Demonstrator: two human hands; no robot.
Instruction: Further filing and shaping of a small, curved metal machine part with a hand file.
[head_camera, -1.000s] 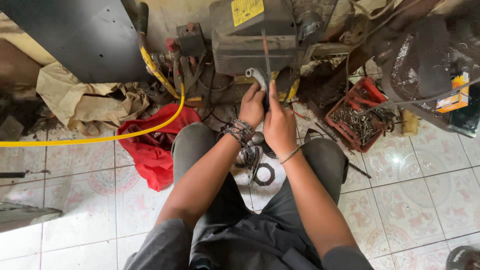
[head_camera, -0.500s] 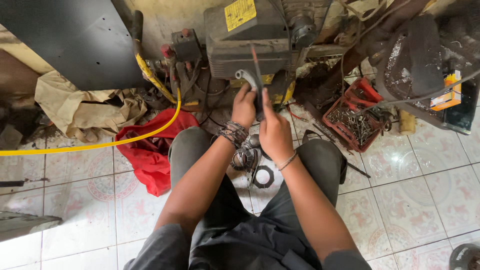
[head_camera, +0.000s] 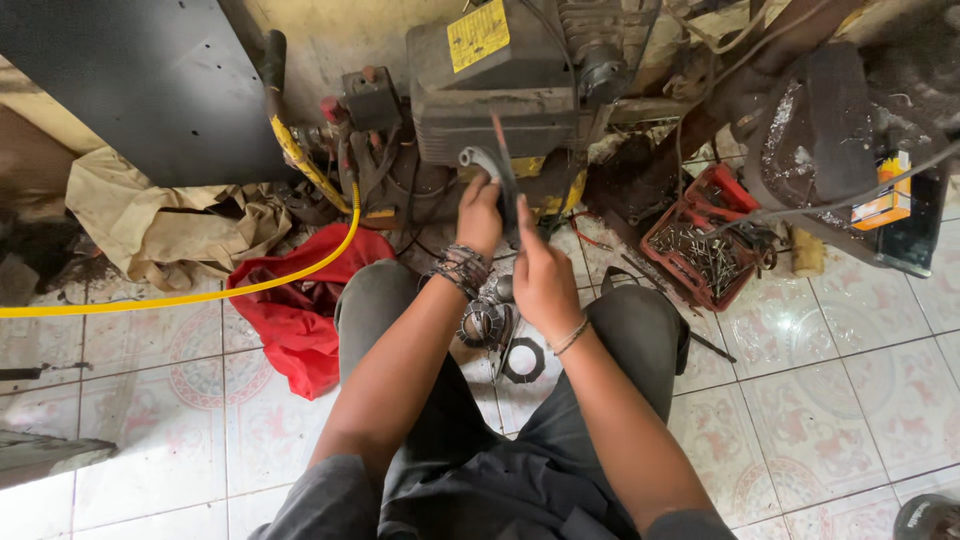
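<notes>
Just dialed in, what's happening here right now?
A person crouches on the tiled floor before a grimy machine. The left hand grips a pale curved part at the machine's front; the right hand holds a thin dark tool against it. A ring-shaped part lies between the knees, a red tray of fasteners to the right.

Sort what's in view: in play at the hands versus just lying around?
In play: left hand on the grey curved fitting; right hand on the thin rod; the machine.
Lying about: red cloth, yellow hose, red tray of screws, black ring.
</notes>
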